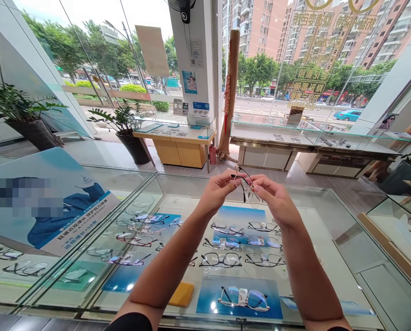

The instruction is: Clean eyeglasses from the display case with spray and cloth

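A pair of eyeglasses [247, 183] with thin, partly dark frames is held up between both hands, above the far part of a glass display case. My left hand [219, 189] pinches it from the left, thumb and fingers closed near a dark temple arm. From the right, my right hand [270, 196] grips it with closed fingertips by the rim. The glasses are tilted, and the fingers cover part of them. Below, inside the case, lie rows of eyeglasses [221, 259] on white and blue panels, with one light-framed pair [244, 299] nearest me.
The glass display case [329, 220] spans the foreground. A printed sign [47, 202] stands on its left, and a yellow cloth-like piece [182, 294] lies by my left forearm. Beyond are more display counters [271, 138], potted plants [131, 142], a wooden trunk [230, 92] and large windows.
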`<state>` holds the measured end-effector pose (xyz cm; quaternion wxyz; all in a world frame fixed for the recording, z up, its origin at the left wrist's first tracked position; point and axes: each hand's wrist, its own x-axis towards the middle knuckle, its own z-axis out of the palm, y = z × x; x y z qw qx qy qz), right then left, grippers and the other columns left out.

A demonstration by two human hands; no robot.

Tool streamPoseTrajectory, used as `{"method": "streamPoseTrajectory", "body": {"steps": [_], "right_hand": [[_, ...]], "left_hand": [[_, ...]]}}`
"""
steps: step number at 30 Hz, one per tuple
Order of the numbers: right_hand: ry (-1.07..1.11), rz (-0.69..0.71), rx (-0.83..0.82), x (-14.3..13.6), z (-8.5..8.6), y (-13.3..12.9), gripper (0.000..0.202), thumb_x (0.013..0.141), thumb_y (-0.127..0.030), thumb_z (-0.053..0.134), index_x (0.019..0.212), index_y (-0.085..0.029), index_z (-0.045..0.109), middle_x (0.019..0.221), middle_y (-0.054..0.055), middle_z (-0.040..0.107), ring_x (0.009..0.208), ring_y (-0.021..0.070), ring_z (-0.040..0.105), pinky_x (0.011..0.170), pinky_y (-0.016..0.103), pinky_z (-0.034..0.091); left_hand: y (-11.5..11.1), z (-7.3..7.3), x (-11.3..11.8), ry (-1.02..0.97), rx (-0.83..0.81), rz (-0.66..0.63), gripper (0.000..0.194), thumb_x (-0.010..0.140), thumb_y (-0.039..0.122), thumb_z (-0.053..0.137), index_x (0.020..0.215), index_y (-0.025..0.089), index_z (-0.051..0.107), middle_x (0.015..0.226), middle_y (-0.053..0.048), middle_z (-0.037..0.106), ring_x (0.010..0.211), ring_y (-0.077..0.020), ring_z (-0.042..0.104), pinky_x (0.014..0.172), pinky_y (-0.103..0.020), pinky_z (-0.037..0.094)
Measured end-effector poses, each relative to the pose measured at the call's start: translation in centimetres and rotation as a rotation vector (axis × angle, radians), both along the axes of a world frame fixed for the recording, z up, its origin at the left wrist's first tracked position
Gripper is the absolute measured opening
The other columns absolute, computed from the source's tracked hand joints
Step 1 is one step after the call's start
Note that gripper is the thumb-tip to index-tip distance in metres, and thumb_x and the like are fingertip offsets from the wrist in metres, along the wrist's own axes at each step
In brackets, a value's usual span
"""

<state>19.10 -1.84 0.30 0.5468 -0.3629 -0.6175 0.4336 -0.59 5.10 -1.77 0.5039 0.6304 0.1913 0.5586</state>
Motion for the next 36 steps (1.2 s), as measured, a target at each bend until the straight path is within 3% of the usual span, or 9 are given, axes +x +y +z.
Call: {"method": "streamPoseTrajectory", "body": {"steps": [7,15,25,30,36], "right_hand": [[-0.047,-0.017,-0.009,-0.4,0.2,-0.3,0.03,0.096,-0.054,0.073,0.09,-0.025,0.075,0.131,0.007,0.072,0.106,0.0229,0.064,0.095,0.04,0.051],[-0.05,-0.032,0.009,-0.4,0.1,-0.4,0.027,0.099,-0.051,0.071,0.094,-0.025,0.075,0.122,0.006,0.077,0.11,0.0245,0.066,0.102,0.041,0.05],[-0.049,-0.043,-0.03,-0.5,0.1,-0.3,0.031,0.096,-0.056,0.074,0.098,-0.025,0.079,0.115,0.006,0.077,0.101,0.0236,0.064,0.091,0.038,0.053],[0.035,0.025,-0.081,-0.4,0.2,-0.3,0.031,0.093,-0.056,0.076,0.096,-0.025,0.079,0.115,0.007,0.076,0.104,0.0237,0.064,0.101,0.041,0.052],[0.108,0.118,-0.126,-0.4,0.3,-0.1,0.031,0.092,-0.054,0.078,0.102,-0.025,0.082,0.107,0.006,0.075,0.101,0.0224,0.063,0.098,0.039,0.05]], "left_hand": [[-0.9,0.8,0.3,-0.012,-0.042,0.079,0.036,0.075,0.05,0.097,0.089,0.021,0.081,0.088,-0.005,0.079,0.082,-0.0194,0.071,0.08,-0.037,0.062],[-1.2,0.5,0.3,0.027,0.075,0.164,0.025,0.083,0.046,0.092,0.095,0.024,0.086,0.098,-0.006,0.078,0.091,-0.0201,0.071,0.086,-0.038,0.061],[-0.5,0.2,0.3,-0.063,-0.071,-0.023,0.033,0.08,0.045,0.094,0.093,0.021,0.075,0.092,-0.004,0.074,0.086,-0.0169,0.068,0.085,-0.033,0.057],[0.5,-0.5,-0.1,-0.078,-0.073,-0.149,0.033,0.083,0.047,0.092,0.095,0.021,0.074,0.093,-0.004,0.071,0.088,-0.018,0.066,0.087,-0.035,0.054],[0.4,-0.7,-0.1,-0.09,-0.132,-0.262,0.034,0.085,0.05,0.09,0.094,0.021,0.074,0.092,-0.006,0.07,0.087,-0.019,0.067,0.083,-0.035,0.053]]}}
